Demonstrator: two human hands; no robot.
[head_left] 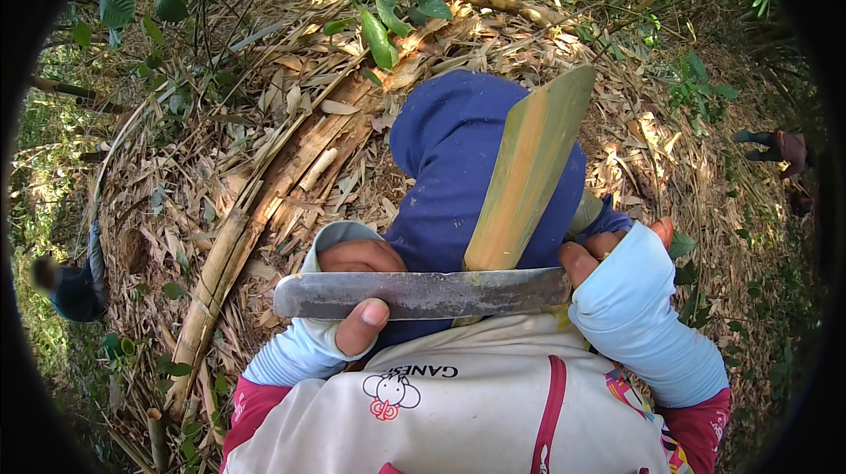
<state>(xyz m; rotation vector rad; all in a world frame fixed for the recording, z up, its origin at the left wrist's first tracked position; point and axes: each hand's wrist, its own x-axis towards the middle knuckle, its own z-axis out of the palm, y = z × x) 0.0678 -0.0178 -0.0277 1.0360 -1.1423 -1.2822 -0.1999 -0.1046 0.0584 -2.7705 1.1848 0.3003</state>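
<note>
A long, flat machete (pixel 423 295) with a dark, worn blade lies crosswise in front of my body. My left hand (pixel 359 329) is closed on the blade's left part, thumb over the near side and fingers beyond the far edge. At the other end, my right hand (pixel 589 261) is curled closed around the machete's grip, which the fingers mostly hide. Beyond the blade, a split piece of green and tan bamboo (pixel 527 174) slants up to the right over my blue-trousered leg (pixel 458 157). Its lower end meets the blade's far edge; whether they touch is unclear.
Dry leaves and bamboo litter (pixel 291 95) cover the ground. A long split bamboo stem (pixel 216 267) lies at left. Leafy branches (pixel 388 11) hang at the top. People appear at the far left (pixel 77 293) and far right (pixel 784 150).
</note>
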